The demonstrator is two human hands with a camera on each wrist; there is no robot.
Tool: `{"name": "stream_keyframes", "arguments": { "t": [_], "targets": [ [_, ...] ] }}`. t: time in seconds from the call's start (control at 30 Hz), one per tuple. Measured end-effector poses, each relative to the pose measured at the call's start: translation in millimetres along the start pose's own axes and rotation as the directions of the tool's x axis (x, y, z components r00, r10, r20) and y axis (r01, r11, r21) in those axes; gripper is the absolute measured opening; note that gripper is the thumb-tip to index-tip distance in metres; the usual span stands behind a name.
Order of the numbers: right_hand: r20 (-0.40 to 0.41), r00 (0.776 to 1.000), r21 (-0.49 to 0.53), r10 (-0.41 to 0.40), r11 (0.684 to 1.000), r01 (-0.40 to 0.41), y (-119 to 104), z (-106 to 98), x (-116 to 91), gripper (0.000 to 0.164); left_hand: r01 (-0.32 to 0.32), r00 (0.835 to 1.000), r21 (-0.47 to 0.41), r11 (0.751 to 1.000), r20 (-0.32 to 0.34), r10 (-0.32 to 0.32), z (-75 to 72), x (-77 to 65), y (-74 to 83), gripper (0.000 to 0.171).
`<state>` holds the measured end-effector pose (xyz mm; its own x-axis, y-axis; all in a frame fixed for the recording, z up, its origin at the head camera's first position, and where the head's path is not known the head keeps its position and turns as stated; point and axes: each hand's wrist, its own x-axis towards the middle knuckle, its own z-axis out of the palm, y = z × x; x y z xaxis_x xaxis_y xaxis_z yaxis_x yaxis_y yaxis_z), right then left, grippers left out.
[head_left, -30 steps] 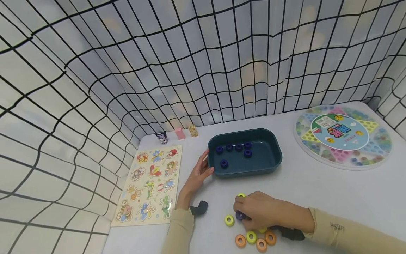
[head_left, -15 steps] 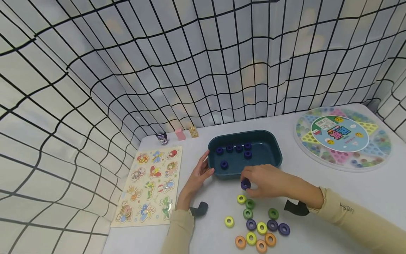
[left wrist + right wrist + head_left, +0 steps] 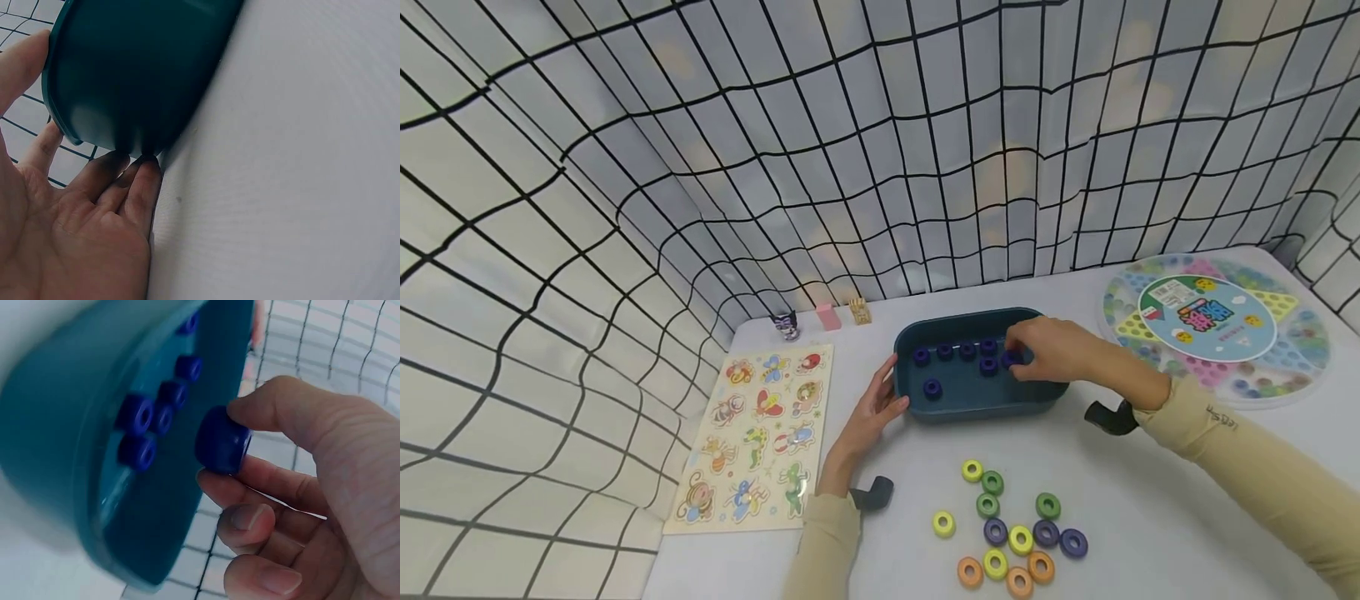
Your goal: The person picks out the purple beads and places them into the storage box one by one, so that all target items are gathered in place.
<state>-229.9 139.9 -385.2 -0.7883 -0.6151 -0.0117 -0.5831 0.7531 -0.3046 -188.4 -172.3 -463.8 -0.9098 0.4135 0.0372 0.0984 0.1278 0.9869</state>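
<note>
A dark teal tray (image 3: pixel 977 404) stands on the white table with several purple beads (image 3: pixel 967 351) inside, thick and ring-shaped. At its left end my left hand (image 3: pixel 867 417) touches the wall, fingers fairly straight and thumb near the front corner. The left wrist view shows the fingertips (image 3: pixel 145 164) against the tray's end wall (image 3: pixel 125 81). Over the tray's right part, my right hand (image 3: pixel 1056 350) pinches another purple bead (image 3: pixel 220 440) between thumb and fingers. In the right wrist view this bead hangs beside the beads (image 3: pixel 137 415) on the tray's floor.
Several green, yellow, orange and purple beads (image 3: pixel 1020 540) lie loose in front of the tray. An insect picture board (image 3: pixel 752 442) lies left, small figures (image 3: pixel 827 317) behind it. A round game board (image 3: pixel 1210 325) lies right. Black-lined netting (image 3: pixel 955 167) closes off the back.
My right hand has picked up a purple bead from the loose ones and carried it forward over the front rim into the tray's right part. The left hand stays at the tray.
</note>
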Motion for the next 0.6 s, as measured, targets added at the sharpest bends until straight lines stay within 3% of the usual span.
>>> {"name": "stream_keyframes", "arguments": {
  "t": [0.27,0.6],
  "targets": [
    [0.013,0.998,0.012,0.069,0.998,-0.069,30,0,17,0.029,0.006,1.0,0.009,1.0,0.013,-0.006,0.0,0.2,-1.7,0.065],
    [0.039,0.997,-0.003,0.072,0.997,-0.072,43,-5,32,0.031,-0.007,1.0,0.019,1.0,-0.002,0.007,-0.2,-0.7,0.7,0.066]
  ]
}}
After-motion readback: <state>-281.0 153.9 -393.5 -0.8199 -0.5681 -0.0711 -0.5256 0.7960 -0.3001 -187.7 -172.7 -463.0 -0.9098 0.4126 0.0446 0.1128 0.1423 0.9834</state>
